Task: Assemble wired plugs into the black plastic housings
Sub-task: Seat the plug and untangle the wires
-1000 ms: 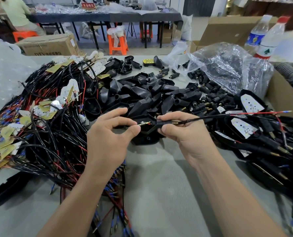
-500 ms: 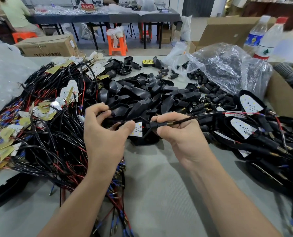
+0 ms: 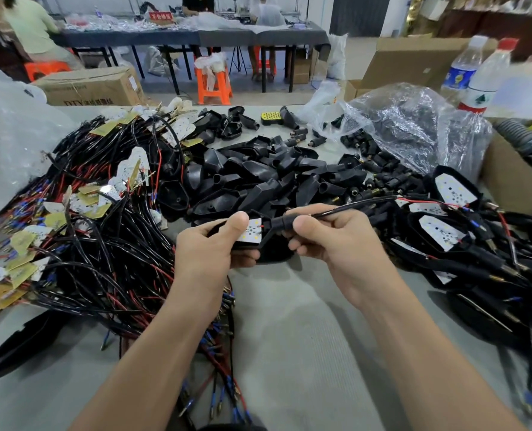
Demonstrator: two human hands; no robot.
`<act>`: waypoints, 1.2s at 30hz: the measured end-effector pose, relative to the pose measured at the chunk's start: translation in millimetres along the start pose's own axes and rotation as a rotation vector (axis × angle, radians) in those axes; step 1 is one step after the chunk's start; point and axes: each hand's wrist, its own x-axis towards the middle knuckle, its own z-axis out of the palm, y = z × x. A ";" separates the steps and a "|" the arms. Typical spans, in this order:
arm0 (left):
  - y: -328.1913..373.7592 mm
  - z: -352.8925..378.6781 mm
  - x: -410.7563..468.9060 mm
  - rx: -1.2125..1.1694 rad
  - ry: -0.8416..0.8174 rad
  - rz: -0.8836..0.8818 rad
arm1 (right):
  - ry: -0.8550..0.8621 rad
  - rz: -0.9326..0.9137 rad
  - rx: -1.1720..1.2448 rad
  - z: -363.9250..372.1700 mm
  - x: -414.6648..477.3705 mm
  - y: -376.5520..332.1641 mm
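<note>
Housing [image 3: 277,224] sits at frame centre, gripped by left hand [image 3: 205,259], thumb on its white board [image 3: 254,231]; right hand [image 3: 336,247] pinches the neck. Tugging the wire [image 3: 358,204] could unseat that board.

The grey counter [image 3: 289,337] carries a tangle of wired LED boards [image 3: 103,244] at left, a heap of black housings [image 3: 258,181] mid-counter, assembled units [image 3: 476,259] at right and a clear plastic bag [image 3: 407,126] beyond.
</note>
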 end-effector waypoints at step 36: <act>-11.3 -3.2 -7.8 0.690 0.003 0.440 | 0.459 -0.336 -1.390 -27.9 -47.6 9.1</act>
